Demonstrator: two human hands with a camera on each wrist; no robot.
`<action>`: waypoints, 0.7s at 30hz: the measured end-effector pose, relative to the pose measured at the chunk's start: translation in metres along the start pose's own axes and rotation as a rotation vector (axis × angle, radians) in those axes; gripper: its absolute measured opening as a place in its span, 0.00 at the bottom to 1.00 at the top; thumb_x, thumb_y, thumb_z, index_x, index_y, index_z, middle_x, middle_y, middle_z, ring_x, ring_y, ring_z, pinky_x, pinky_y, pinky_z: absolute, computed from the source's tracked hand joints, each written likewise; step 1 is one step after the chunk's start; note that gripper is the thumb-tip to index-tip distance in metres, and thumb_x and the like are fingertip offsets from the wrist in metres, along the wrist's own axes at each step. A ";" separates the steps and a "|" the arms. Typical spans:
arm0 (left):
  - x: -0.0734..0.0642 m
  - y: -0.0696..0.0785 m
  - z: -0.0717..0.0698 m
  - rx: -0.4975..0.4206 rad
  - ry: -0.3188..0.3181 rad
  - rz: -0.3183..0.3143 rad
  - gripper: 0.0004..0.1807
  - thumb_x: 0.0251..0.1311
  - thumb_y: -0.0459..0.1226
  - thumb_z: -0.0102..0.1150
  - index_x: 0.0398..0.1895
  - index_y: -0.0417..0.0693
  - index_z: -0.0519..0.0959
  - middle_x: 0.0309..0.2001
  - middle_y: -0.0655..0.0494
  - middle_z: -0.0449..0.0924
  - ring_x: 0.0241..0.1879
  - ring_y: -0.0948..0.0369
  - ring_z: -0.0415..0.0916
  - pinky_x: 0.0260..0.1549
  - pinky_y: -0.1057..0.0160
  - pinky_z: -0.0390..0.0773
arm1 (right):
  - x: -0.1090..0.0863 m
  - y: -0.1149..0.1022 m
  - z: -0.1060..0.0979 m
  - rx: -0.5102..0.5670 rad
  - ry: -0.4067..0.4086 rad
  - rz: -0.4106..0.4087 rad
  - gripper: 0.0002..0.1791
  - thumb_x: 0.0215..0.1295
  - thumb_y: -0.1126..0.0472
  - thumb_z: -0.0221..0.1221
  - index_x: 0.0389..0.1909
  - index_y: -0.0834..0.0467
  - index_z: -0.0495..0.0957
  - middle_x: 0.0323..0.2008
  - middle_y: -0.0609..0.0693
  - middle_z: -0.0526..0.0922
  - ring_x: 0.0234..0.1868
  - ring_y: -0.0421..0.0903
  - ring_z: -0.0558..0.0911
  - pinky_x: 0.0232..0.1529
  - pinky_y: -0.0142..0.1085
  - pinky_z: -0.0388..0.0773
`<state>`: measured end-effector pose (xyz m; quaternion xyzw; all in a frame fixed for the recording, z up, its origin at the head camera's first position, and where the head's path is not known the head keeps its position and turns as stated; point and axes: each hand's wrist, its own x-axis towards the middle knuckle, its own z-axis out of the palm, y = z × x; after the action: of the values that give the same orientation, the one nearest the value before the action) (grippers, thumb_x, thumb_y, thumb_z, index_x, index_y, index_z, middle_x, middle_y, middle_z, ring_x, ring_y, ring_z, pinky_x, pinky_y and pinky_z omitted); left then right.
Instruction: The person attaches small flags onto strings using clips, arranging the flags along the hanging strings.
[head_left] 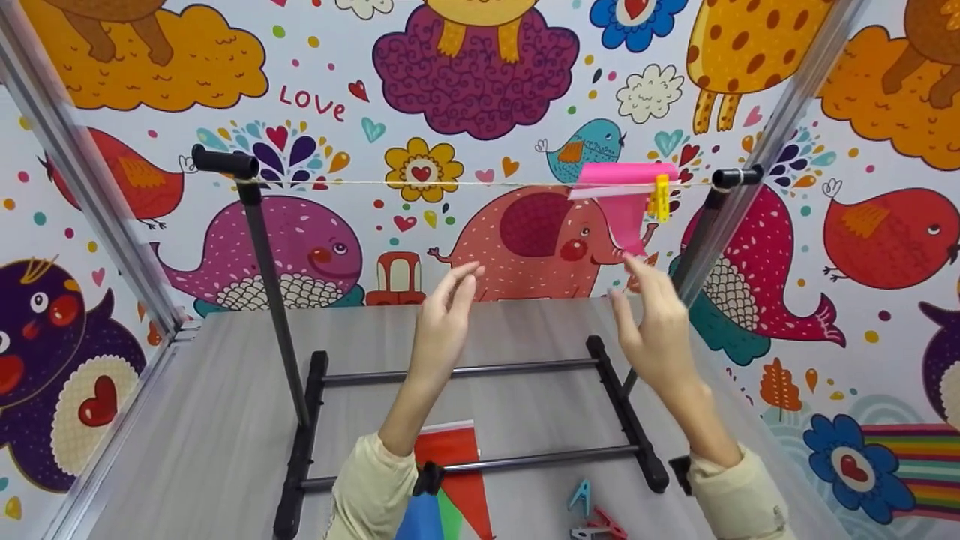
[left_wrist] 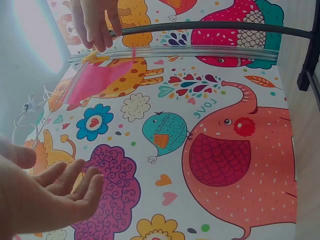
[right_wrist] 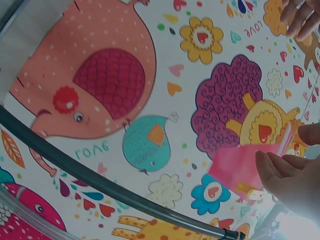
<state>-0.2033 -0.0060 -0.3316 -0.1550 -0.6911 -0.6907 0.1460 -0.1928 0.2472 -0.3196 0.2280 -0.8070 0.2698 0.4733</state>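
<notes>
A pink pennant (head_left: 624,214) with a white edge hangs on a thin string (head_left: 450,183) near its right end. One yellow clothespin (head_left: 661,199) clips it at its right side. My right hand (head_left: 664,330) is raised just below the pennant, fingers loosely bent and holding nothing; the index fingertip overlaps the pennant's lower tip in the head view. Farther left, under the string, my left hand (head_left: 442,322) is lifted with relaxed fingers. The left wrist view shows that hand (left_wrist: 60,200) with its palm turned up and nothing in it.
A black stand (head_left: 279,315) carries the string between two posts on the grey table (head_left: 225,420). Red (head_left: 454,442), green and blue pennants lie by the stand's front bar. Blue (head_left: 580,496), red and grey clothespins lie front right. A patterned wall (head_left: 480,90) rises behind.
</notes>
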 end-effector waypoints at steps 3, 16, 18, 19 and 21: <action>-0.013 -0.013 0.000 0.099 0.012 0.041 0.21 0.71 0.45 0.47 0.63 0.46 0.72 0.60 0.53 0.74 0.60 0.57 0.70 0.58 0.55 0.70 | -0.021 -0.002 0.006 0.014 -0.018 -0.001 0.26 0.58 0.73 0.61 0.59 0.68 0.70 0.53 0.61 0.77 0.47 0.54 0.77 0.51 0.33 0.74; -0.064 -0.066 -0.007 0.554 -0.056 0.227 0.27 0.69 0.45 0.51 0.67 0.42 0.66 0.67 0.46 0.64 0.69 0.45 0.54 0.61 0.35 0.55 | -0.091 -0.006 0.028 0.011 -0.219 0.051 0.35 0.56 0.65 0.67 0.64 0.70 0.66 0.65 0.63 0.68 0.64 0.58 0.69 0.64 0.34 0.59; -0.073 -0.075 -0.009 0.621 -0.071 0.253 0.28 0.68 0.44 0.52 0.67 0.41 0.67 0.67 0.44 0.64 0.69 0.43 0.54 0.61 0.33 0.53 | -0.104 -0.006 0.030 -0.015 -0.255 0.054 0.36 0.56 0.63 0.68 0.64 0.69 0.66 0.66 0.63 0.66 0.65 0.59 0.67 0.64 0.40 0.61; -0.077 -0.079 -0.010 0.654 -0.081 0.261 0.28 0.68 0.44 0.53 0.67 0.41 0.67 0.67 0.43 0.64 0.68 0.42 0.54 0.61 0.33 0.52 | -0.110 -0.006 0.031 -0.029 -0.278 0.059 0.37 0.56 0.61 0.68 0.65 0.68 0.66 0.67 0.62 0.65 0.66 0.59 0.66 0.64 0.45 0.62; -0.086 -0.087 -0.011 0.705 -0.105 0.261 0.28 0.68 0.45 0.53 0.67 0.41 0.67 0.67 0.42 0.63 0.68 0.40 0.54 0.61 0.33 0.52 | -0.122 -0.006 0.033 -0.061 -0.327 0.079 0.38 0.57 0.57 0.68 0.65 0.67 0.65 0.68 0.61 0.63 0.68 0.58 0.64 0.63 0.52 0.62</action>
<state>-0.1617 -0.0182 -0.4459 -0.2171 -0.8673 -0.3771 0.2418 -0.1556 0.2354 -0.4401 0.2223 -0.8895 0.2228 0.3312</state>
